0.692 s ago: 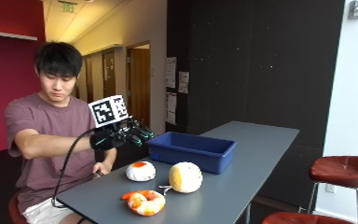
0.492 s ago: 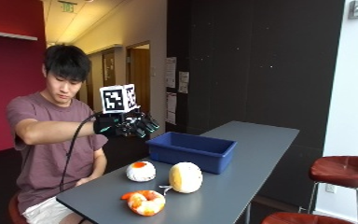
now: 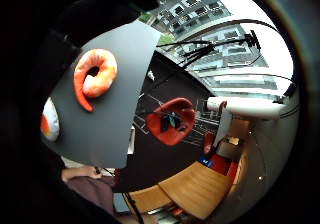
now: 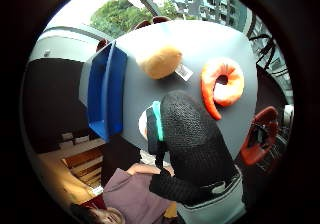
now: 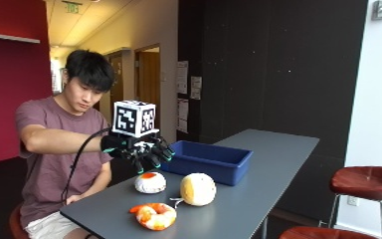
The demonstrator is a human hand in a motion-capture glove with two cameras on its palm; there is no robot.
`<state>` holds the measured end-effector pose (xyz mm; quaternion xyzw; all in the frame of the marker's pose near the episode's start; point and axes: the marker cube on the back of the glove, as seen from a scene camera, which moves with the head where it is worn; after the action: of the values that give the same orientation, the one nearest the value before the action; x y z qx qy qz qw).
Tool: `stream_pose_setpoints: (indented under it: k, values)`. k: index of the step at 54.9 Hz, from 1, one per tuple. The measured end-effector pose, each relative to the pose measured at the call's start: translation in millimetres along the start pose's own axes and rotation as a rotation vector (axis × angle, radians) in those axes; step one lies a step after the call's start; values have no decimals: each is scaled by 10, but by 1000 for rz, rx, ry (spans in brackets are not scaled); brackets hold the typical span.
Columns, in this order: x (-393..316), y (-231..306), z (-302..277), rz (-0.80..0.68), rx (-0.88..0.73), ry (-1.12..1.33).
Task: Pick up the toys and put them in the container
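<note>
Gloved right hand, fingers spread and empty, hovers above the egg toy near the table's front edge — a knock could tip it off.

Right hand raised, forearm level, palm down, fingers spread & hanging, holding nothing.

white toy half behind gloved thumb

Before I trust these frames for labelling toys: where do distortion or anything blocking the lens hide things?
Thumb-side palm view: the table bulges and a gloved finger covers the white toy. Little-finger-side view: black covers one side, showing only the shrimp toy. Outside view: undistorted.
</note>
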<state>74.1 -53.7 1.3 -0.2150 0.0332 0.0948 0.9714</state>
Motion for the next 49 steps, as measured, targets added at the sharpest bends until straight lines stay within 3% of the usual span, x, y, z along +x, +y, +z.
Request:
stream_pose_setpoints:
  k: [11,23,38,49]
  values:
    - [85,-394,616,59,-177,-80]
    - [-18,-580,1420,54,-295,35]
    - [-62,-576,1590,10,54,-10]
    - [-92,-534,1517,6,197,-24]
